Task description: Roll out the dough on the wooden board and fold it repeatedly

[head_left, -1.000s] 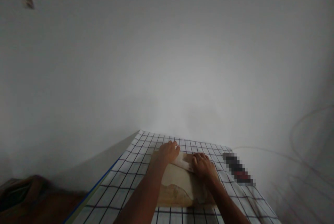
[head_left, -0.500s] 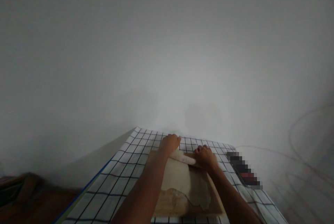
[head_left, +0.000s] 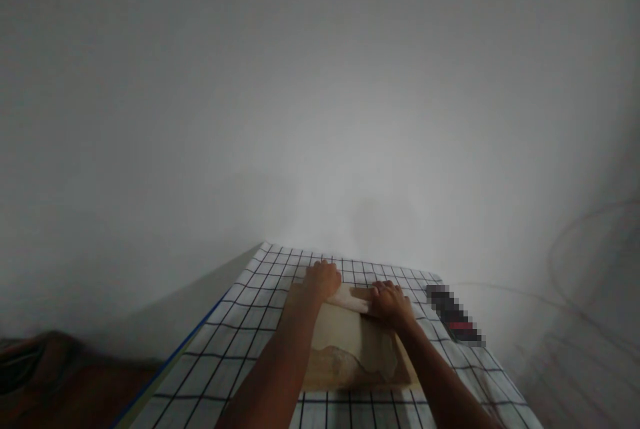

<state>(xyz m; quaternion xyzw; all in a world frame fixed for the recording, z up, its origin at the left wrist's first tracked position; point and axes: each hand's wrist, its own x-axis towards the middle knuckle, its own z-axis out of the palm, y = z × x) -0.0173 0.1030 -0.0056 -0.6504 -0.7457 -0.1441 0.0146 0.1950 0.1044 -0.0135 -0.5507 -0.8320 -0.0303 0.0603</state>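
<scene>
A pale rolling pin lies across the far part of a thin, flattened sheet of dough. My left hand is closed over the pin's left end, and my right hand is wrapped over its right end. Under the dough is a wooden board, its bare near strip and right side showing. The dough's near edge is uneven. Both forearms reach over the board and hide parts of its sides.
A white cloth with a dark grid covers the table. At the right edge lies a dark, pixelated flat object. A pale wall rises behind the table. Thin cables hang at the right. Dark brown furniture stands lower left.
The view has shifted slightly, so the board appears a little higher. My fingers have settled lower over the pin's ends, which both hands still hold. The dough looks much the same.
</scene>
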